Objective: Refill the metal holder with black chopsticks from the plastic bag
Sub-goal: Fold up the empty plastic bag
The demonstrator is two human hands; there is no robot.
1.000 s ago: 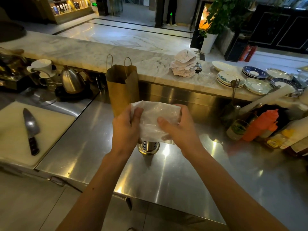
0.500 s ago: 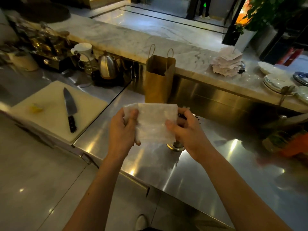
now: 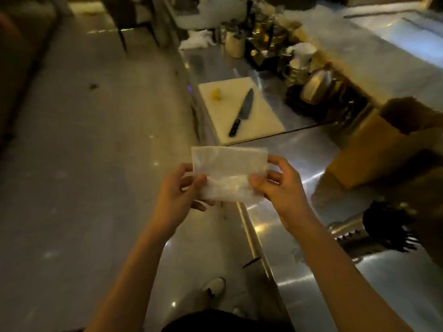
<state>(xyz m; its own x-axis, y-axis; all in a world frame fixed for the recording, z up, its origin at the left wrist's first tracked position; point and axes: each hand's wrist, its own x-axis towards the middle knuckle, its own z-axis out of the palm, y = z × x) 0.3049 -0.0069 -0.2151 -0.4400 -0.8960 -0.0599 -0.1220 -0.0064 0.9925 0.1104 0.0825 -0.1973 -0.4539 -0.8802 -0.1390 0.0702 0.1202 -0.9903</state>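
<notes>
Swinging left since half a second ago, my view now looks along the steel counter (image 3: 299, 164) and out over the grey floor (image 3: 84, 164), and the plastic bag (image 3: 227, 174) has come away from above the holder to hang over the counter's front edge. It's a flat, translucent, crinkled rectangle, folded or doubled, and I see nothing dark inside it.

My left hand (image 3: 178, 195) pinches the bag's lower left corner, thumb on the near face, fingers curled behind. My right hand (image 3: 279, 185) pinches the right edge, thumb pressed on the front, index finger hooked at the upper right corner. The bag is stretched flat between the two grips.

Over at the right edge, the metal holder (image 3: 350, 233) shows as a shiny perforated cylinder on the counter, well apart from the bag, with a dense bundle of black chopsticks (image 3: 388, 228) bristling from its mouth. Blur and lens warp make it look tipped; I can't tell whether it stands upright.

Behind it sits a brown paper bag (image 3: 383, 149), mouth open, contents not visible. Farther back, a white cutting board (image 3: 259, 121) carries a black-handled knife (image 3: 242, 111) and a small yellow scrap (image 3: 216, 94). A steel kettle (image 3: 316, 87) and white mugs (image 3: 303, 53) sit beyond, smeared by motion.
</notes>
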